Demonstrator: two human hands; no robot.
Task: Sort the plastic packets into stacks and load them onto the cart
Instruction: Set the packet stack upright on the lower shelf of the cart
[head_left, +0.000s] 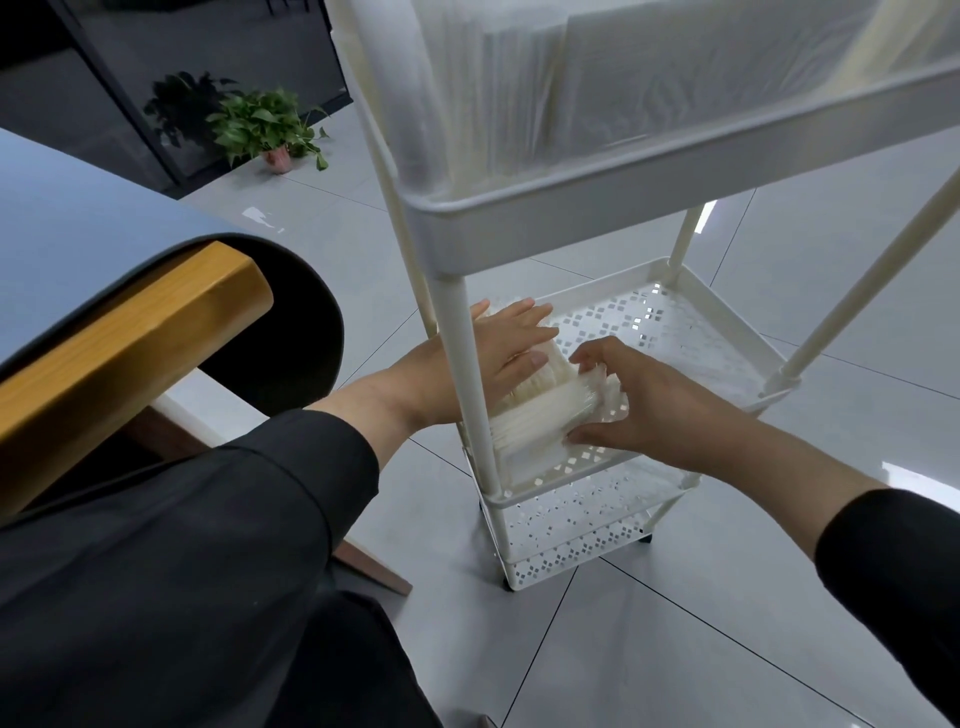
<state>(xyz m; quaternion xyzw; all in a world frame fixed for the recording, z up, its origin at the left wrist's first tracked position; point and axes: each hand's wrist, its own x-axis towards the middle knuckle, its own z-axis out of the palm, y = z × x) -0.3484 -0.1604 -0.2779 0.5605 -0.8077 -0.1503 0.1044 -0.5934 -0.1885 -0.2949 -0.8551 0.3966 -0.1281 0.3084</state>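
Packet stack (540, 415) on cart (691, 332) middle shelf; left hand (498, 348) flat on top, fingers straight; right hand (634, 395) fingers curled, gripping stack's right side.

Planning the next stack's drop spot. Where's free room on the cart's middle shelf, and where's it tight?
Free: the middle shelf is bare perforated floor from the right hand out to the far and right rims. Crowded: the near-left corner, where the packet stack sits against the front post with the left hand on top. The top tray is packed with white packets.
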